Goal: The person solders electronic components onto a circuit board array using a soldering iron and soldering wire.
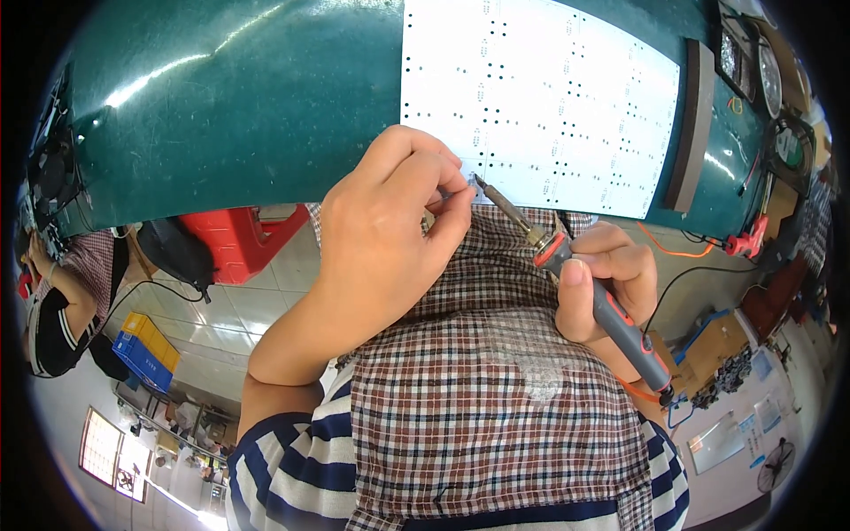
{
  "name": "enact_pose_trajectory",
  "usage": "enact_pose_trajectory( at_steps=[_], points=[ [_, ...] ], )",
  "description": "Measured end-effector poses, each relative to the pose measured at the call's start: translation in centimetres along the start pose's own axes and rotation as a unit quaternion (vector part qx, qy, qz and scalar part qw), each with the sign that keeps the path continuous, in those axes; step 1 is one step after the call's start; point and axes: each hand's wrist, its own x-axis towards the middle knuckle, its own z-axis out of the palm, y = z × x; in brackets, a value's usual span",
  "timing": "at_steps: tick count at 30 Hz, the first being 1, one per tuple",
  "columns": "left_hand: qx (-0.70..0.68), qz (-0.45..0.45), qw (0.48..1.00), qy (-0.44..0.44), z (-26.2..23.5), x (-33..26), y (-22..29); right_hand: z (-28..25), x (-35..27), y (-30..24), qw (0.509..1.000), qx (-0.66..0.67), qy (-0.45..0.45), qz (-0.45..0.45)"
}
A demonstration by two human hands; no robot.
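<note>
A white circuit board panel [531,97] with rows of dark holes lies on the green table, its near edge by my apron. My right hand [611,279] grips a grey and red soldering iron [611,323]. The iron slants up to the left, and its tip is at the board's near left corner. Beside that tip, the fingers of my left hand [394,212] are pinched together over the corner. Whatever lies between those fingertips is too small or hidden to make out.
A dark bar [691,124] lies right of the panel on the green table [239,106]. Beyond it are a small fan [788,146] and a red-handled tool [751,237]. A red stool [235,243] stands below the table edge. Another person [66,301] sits at far left.
</note>
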Motion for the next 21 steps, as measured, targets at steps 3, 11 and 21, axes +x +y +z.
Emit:
enact_pose_trajectory(
  at_steps=[3, 11, 21],
  points=[
    [-0.012, 0.000, 1.000, -0.006, 0.06, 0.00, 0.03, 0.04, -0.06, 0.20, 1.000, 0.004, 0.001, -0.013],
    [-0.012, 0.007, 1.000, 0.005, 0.28, -0.01, -0.03, 0.18, -0.17, 0.14, 1.000, -0.004, 0.006, -0.012],
    [-0.002, 0.018, 1.000, 0.019, 0.56, -0.09, -0.19, 0.12, -0.13, 0.23, 1.000, -0.008, 0.000, -0.019]
  ],
)
